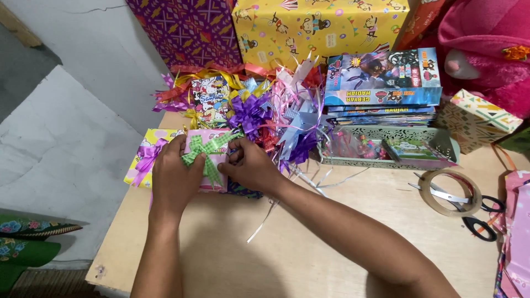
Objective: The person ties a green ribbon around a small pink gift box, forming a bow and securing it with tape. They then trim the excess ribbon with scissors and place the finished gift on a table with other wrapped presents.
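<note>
A small pink wrapped gift box (216, 182) lies near the far left of the wooden table (331, 232). A green checked ribbon bow (205, 152) sits on top of it. My left hand (174, 177) rests on the box's left side, fingers touching the bow. My right hand (249, 164) presses against the box's right side, fingertips at the bow. Just left of the box lies a yellow wrapped gift (144, 149) with a purple ribbon bow (148, 160).
A heap of ribbon bows (276, 110) lies behind the box. Stacked boxes (383, 80) and a pale green basket (386, 149) stand at the back right. A tape roll (450, 192) and scissors (475, 218) lie on the right. Wrapped packages (309, 27) lean at the rear.
</note>
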